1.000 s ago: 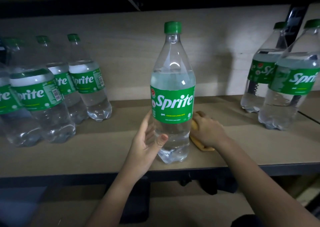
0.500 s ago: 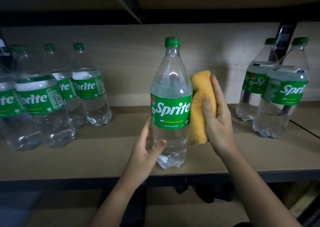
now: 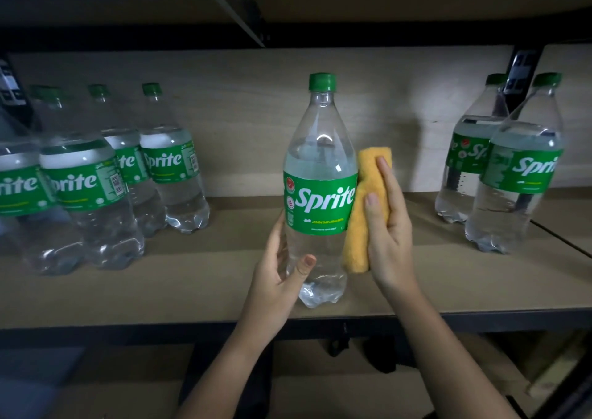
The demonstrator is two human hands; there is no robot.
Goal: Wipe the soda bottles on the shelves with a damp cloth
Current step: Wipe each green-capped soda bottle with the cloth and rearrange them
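A dim storage rack fills the view: a light wooden shelf board (image 3: 192,277) with a dark metal front edge, a pale wooden back panel (image 3: 256,105) behind it, another shelf overhead. At nine o'clock stands a cluster of clear plastic Sprite bottles with green labels (image 3: 86,191); at three o'clock, two more Sprite bottles (image 3: 519,175). At centre, a clear plastic Sprite bottle with a green cap (image 3: 320,191) stands upright near the shelf's front edge. The left hand (image 3: 275,277), at seven o'clock of it, wraps its lower body, thumb in front. The right hand (image 3: 389,223) presses a folded orange-yellow cloth (image 3: 358,226) against the bottle's three o'clock side, fingers closed around the cloth.
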